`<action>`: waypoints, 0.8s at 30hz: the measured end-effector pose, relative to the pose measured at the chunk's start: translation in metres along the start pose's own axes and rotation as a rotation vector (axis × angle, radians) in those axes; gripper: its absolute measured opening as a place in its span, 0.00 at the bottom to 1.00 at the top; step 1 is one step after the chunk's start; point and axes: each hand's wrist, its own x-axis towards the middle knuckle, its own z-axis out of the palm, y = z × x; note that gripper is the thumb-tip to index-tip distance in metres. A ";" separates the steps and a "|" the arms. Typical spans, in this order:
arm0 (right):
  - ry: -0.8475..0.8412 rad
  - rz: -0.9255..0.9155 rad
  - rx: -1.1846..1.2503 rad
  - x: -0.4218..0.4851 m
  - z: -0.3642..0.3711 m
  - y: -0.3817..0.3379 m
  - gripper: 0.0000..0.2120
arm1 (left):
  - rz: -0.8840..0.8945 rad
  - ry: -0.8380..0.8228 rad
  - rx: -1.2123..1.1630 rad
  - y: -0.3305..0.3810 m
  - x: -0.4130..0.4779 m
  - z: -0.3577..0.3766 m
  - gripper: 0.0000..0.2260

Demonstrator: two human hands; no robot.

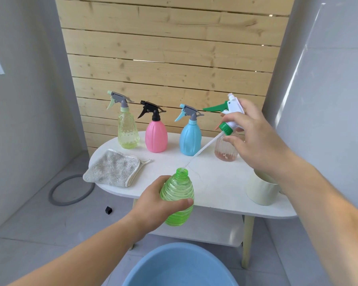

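My left hand [153,205] grips a ribbed green bottle [177,198] with its neck uncapped, held in front of the white table [215,182]. My right hand [250,133] holds the white and green spray head [229,112] up to the right of the bottle. Its thin dip tube [207,145] slants down toward the bottle's mouth but stays outside it.
Along the back of the table stand a yellow spray bottle [127,129], a pink one [155,135], a blue one [190,137] and a clear ribbed bottle [225,151] behind my right hand. A grey cloth [114,168] lies left, a pale cup [260,188] right. A blue basin [178,267] sits below.
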 end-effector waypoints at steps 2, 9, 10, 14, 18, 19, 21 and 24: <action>-0.005 -0.036 0.020 -0.001 0.004 -0.003 0.16 | 0.002 -0.001 0.005 0.000 0.001 0.002 0.26; -0.124 0.014 0.195 0.000 0.024 -0.010 0.18 | 0.042 -0.001 -0.003 0.006 0.008 0.008 0.23; -0.147 0.039 0.241 -0.001 0.028 -0.012 0.19 | 0.056 0.002 0.006 0.008 0.011 0.010 0.24; -0.201 0.104 0.353 -0.003 0.044 -0.016 0.19 | 0.095 0.003 0.022 0.015 0.020 0.018 0.25; -0.100 0.156 0.466 0.000 0.052 -0.014 0.13 | 0.112 0.021 0.034 0.018 0.033 0.023 0.24; -0.084 0.173 0.476 0.002 0.053 -0.012 0.12 | 0.112 0.026 0.033 0.019 0.038 0.024 0.24; -0.078 0.210 0.502 0.006 0.056 -0.008 0.12 | 0.114 0.037 0.023 0.019 0.047 0.026 0.22; -0.103 0.247 0.553 0.010 0.063 0.001 0.14 | 0.122 0.042 -0.005 0.021 0.062 0.029 0.21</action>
